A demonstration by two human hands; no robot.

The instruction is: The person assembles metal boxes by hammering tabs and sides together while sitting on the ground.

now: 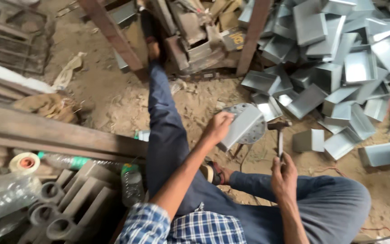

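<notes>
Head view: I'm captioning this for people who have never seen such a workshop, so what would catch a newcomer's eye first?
Probably the big heap of folded grey sheet-metal pieces spilling across the dirt floor at upper right. Next, at centre, the left hand pressing one metal piece onto a round perforated plate, while the right hand grips a hammer beside it.

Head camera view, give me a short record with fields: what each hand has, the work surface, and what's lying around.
Left hand: holds a folded sheet-metal piece down on a round perforated metal disc
Right hand: grips a hammer by the handle, head up near the piece
Posture: seated on sandy ground, left leg stretched forward
Right of the disc: pile of folded sheet-metal pieces
Left of the person: wooden planks, plastic bottles, tape roll
</notes>
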